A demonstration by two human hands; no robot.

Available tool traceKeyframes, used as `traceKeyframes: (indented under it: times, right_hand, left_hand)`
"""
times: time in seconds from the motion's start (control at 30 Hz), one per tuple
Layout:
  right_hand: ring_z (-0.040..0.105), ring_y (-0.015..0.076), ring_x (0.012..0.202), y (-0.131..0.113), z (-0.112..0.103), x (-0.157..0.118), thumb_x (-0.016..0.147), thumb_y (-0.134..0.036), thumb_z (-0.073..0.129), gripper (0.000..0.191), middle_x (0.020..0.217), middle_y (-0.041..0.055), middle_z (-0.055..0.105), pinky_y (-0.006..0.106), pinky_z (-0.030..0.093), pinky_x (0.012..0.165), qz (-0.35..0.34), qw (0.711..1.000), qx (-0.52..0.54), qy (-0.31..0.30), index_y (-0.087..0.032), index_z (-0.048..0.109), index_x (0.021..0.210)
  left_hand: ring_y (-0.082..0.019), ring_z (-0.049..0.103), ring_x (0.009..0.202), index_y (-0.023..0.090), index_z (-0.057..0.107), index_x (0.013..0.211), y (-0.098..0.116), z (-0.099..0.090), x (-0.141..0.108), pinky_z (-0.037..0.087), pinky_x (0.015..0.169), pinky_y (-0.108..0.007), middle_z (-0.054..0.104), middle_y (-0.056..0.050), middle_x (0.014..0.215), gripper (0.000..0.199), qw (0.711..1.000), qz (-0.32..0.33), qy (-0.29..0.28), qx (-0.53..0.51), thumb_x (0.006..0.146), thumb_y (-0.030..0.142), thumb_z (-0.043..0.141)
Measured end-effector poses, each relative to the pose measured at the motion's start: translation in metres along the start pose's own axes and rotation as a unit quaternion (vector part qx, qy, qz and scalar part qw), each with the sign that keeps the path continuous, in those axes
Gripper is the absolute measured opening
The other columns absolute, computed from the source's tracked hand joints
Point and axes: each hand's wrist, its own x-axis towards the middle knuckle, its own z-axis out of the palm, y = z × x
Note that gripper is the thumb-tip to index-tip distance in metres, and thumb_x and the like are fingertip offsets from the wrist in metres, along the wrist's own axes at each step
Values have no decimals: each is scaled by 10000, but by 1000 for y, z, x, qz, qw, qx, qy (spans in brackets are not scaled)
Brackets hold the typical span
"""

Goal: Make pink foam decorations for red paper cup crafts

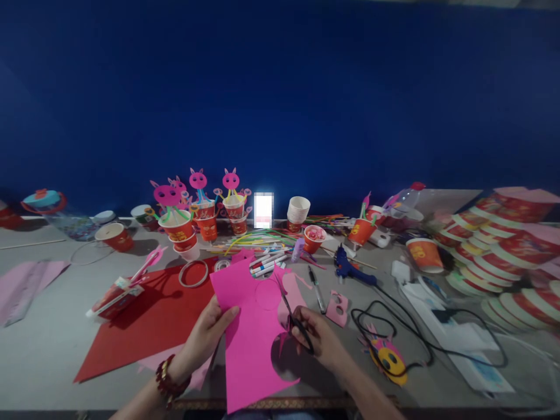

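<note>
My left hand (215,324) grips a bright pink sheet of paper (247,350) by its left edge, thumb on top. Rounded pieces are cut out of the sheet's right side and top, and a faint circle outline shows near its upper right. In my right hand (315,333) is a pair of scissors (301,332) with black handles. Fingers are closed round the handles, and the blades point up and left at the sheet's right edge, beside the circle. Pale pink paper (296,294) lies behind the blades.
Red card (153,326) lies on the left. Paper cups with pink animal figures (175,224) stand behind. Markers (268,263) lie beyond the sheet. At right are a blue glue gun (350,269), its black cable, a yellow cutout (389,363), a power strip (459,344) and stacked cups (494,233).
</note>
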Motion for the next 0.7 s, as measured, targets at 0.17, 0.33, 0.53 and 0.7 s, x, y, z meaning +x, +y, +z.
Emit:
traceKeyframes:
  times: [0.17, 0.33, 0.53, 0.7]
  right_hand:
    - [418, 75, 463, -3, 2, 1, 711, -736, 664, 575, 580, -78, 403, 190, 389, 418, 6, 1000, 1, 9, -208, 438, 691]
    - [411, 68, 444, 4, 2, 1, 723, -742, 645, 577, 594, -79, 399, 199, 387, 414, 8, 1000, -3, 13, -212, 419, 695]
    - [435, 69, 440, 8, -4, 1, 751, -734, 630, 567, 587, -84, 397, 183, 366, 410, 9, 1000, -23, -10, -215, 405, 716]
    - [448, 68, 446, 8, -7, 0, 771, -734, 614, 570, 597, -78, 395, 179, 370, 408, -3, 999, -36, -24, -220, 377, 705]
  left_hand:
    - [-256, 670, 969, 234, 668, 1147, 8, 2, 1, 530, 900, -371, 703, -92, 1115, 343, 1000, 28, 3, 6, 858, 417, 683]
    - [-259, 682, 919, 220, 654, 1174, 9, 0, 1, 558, 820, -361, 716, -103, 1078, 397, 1000, 24, -1, 5, 854, 453, 677]
    - [-261, 654, 1041, 216, 580, 1282, 5, -10, 3, 540, 891, -361, 678, -105, 1206, 469, 999, 1, -27, 34, 885, 460, 643]
    - [-241, 661, 1009, 220, 550, 1313, 14, -10, 4, 537, 881, -340, 675, -95, 1218, 492, 998, -17, -53, 35, 897, 470, 628]
